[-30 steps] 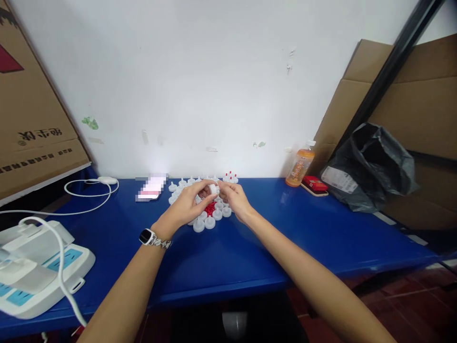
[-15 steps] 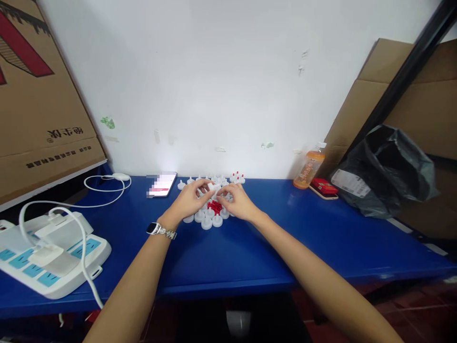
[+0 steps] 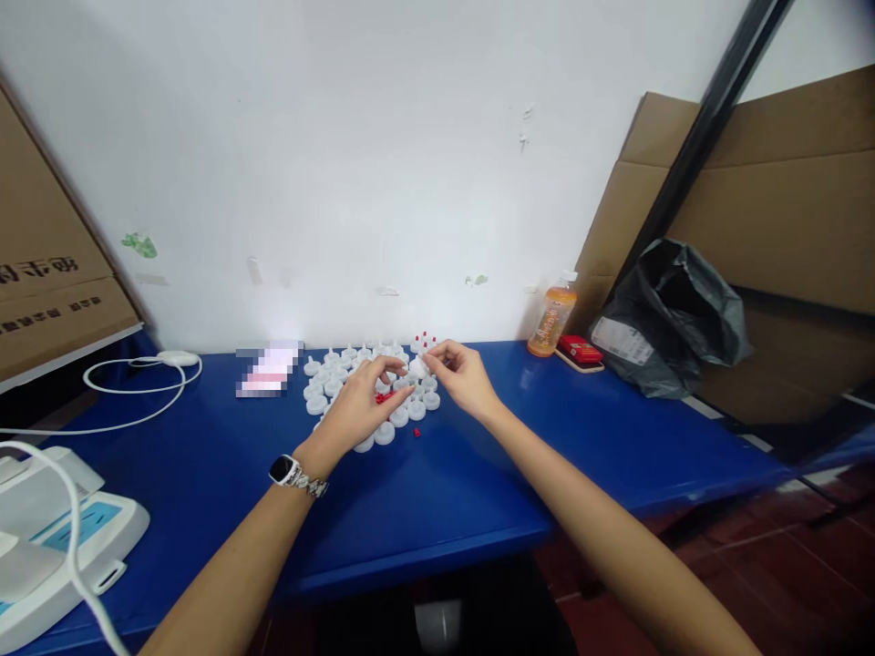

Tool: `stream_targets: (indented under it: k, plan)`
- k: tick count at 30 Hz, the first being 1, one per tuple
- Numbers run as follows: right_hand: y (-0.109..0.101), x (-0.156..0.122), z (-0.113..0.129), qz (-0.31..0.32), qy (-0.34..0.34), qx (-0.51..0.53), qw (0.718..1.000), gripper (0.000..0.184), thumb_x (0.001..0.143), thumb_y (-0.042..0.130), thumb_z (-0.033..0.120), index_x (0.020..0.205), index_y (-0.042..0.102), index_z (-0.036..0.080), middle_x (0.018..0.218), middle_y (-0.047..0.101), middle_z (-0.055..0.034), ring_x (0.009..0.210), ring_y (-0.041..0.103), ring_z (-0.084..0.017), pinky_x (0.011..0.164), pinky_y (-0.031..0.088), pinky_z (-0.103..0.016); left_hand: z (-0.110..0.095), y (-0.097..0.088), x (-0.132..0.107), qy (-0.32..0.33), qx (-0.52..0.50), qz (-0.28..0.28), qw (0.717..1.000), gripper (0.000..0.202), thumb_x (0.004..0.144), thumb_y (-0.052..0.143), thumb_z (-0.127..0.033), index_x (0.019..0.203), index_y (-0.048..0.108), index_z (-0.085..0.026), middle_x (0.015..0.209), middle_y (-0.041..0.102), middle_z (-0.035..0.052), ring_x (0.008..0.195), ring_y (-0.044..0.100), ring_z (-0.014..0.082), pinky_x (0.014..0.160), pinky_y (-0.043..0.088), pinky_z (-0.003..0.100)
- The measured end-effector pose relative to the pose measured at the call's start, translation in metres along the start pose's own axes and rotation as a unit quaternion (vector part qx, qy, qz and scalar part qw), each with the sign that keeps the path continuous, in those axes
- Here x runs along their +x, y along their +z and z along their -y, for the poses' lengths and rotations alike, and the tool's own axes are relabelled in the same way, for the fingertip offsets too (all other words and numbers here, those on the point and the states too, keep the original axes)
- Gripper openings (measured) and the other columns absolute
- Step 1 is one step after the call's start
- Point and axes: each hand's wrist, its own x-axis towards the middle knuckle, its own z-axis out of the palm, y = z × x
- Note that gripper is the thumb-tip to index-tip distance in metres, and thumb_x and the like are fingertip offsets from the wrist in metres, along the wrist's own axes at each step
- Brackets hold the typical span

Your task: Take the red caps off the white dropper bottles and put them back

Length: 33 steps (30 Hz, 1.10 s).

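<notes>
Both hands hover over a cluster of several small white caps [image 3: 384, 434] on the blue table [image 3: 437, 492]. My left hand [image 3: 362, 408], with a watch on its wrist, reaches into the cluster with its fingertips pinched by a few small red pieces [image 3: 381, 397]. My right hand [image 3: 459, 374] pinches a small white cap [image 3: 417, 366] just above the cluster. One loose red piece [image 3: 416, 431] lies on the table beside the caps. A few white caps with red tips [image 3: 425, 343] stand at the back by the wall.
A lit phone [image 3: 266, 372] lies left of the caps. A white cable [image 3: 129, 387] and a power strip [image 3: 61, 538] are at the left. An orange bottle [image 3: 552, 319], a red box [image 3: 580, 352], a black bag [image 3: 674, 319] and cardboard [image 3: 786, 237] stand at the right.
My hands have drawn slightly apart; the left has dropped toward the red pieces while the right keeps the white cap. One red piece now lies loose on the table. The view has shifted.
</notes>
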Motion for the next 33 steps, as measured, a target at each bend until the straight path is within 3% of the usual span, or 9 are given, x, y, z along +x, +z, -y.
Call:
stream_targets:
  k: [2, 5, 11, 15, 21, 27, 33]
  plan:
    - [-0.014, -0.005, -0.003, -0.014, 0.011, -0.049, 0.999, 0.018, 0.083, 0.063, 0.034, 0.080, 0.064, 0.016, 0.068, 0.060, 0.0005, 0.062, 0.052, -0.012, 0.060, 0.039, -0.025, -0.004, -0.001, -0.001, 0.016, 0.004, 0.029, 0.999, 0.020, 0.091, 0.061, -0.041, 0.101, 0.061, -0.023, 0.100, 0.066, 0.0035, 0.093, 0.059, 0.0202, 0.082, 0.047, 0.035]
    - [-0.029, -0.018, -0.007, 0.020, 0.030, -0.117, 0.992, 0.013, 0.081, 0.062, 0.029, 0.077, 0.064, 0.017, 0.065, 0.058, 0.0021, 0.058, 0.049, -0.011, 0.058, 0.039, -0.025, -0.007, -0.002, -0.002, 0.039, 0.012, 0.074, 0.996, 0.016, 0.092, 0.059, -0.036, 0.085, 0.062, -0.022, 0.089, 0.065, 0.0016, 0.090, 0.057, 0.0196, 0.084, 0.045, 0.036]
    - [-0.034, -0.031, -0.021, 0.036, 0.047, -0.225, 0.973, 0.006, 0.078, 0.059, 0.020, 0.077, 0.064, 0.018, 0.065, 0.062, 0.0022, 0.060, 0.055, -0.012, 0.059, 0.039, -0.024, -0.008, 0.002, -0.002, 0.039, 0.022, 0.094, 0.995, 0.015, 0.092, 0.058, -0.034, 0.085, 0.064, -0.022, 0.087, 0.064, 0.0014, 0.087, 0.055, 0.0195, 0.081, 0.044, 0.035]
    - [-0.027, -0.027, -0.031, 0.071, 0.067, -0.243, 0.965, 0.003, 0.079, 0.059, 0.019, 0.079, 0.063, 0.018, 0.066, 0.064, 0.0020, 0.059, 0.057, -0.012, 0.058, 0.038, -0.024, -0.007, 0.004, 0.000, 0.042, 0.023, 0.092, 0.995, 0.016, 0.092, 0.058, -0.035, 0.084, 0.064, -0.022, 0.087, 0.063, 0.0019, 0.088, 0.055, 0.0200, 0.082, 0.044, 0.036]
    - [-0.022, -0.037, -0.019, 0.069, 0.030, -0.248, 0.966, 0.023, 0.084, 0.061, 0.026, 0.106, 0.059, 0.020, 0.067, 0.060, 0.0044, 0.061, 0.055, -0.014, 0.062, 0.040, -0.026, -0.005, 0.000, -0.001, 0.038, 0.024, 0.079, 0.996, 0.018, 0.092, 0.057, -0.037, 0.085, 0.064, -0.022, 0.088, 0.065, 0.0028, 0.090, 0.056, 0.0217, 0.083, 0.044, 0.037]
    - [-0.021, -0.054, -0.009, 0.172, -0.046, -0.304, 0.936, 0.003, 0.086, 0.066, 0.023, 0.086, 0.068, 0.020, 0.077, 0.063, -0.0014, 0.080, 0.056, -0.018, 0.076, 0.038, -0.031, -0.002, -0.006, -0.001, 0.035, 0.024, 0.055, 0.998, 0.019, 0.092, 0.056, -0.037, 0.084, 0.063, -0.023, 0.089, 0.066, 0.0034, 0.092, 0.057, 0.0226, 0.085, 0.045, 0.039]
    - [-0.015, -0.051, -0.003, 0.165, -0.037, -0.286, 0.943, 0.008, 0.091, 0.063, 0.024, 0.087, 0.068, 0.021, 0.081, 0.067, -0.0013, 0.081, 0.057, -0.017, 0.081, 0.035, -0.033, 0.006, -0.024, 0.000, 0.002, 0.034, 0.011, 0.999, 0.023, 0.093, 0.054, -0.040, 0.083, 0.064, -0.022, 0.088, 0.065, 0.0038, 0.088, 0.058, 0.0216, 0.081, 0.046, 0.037]
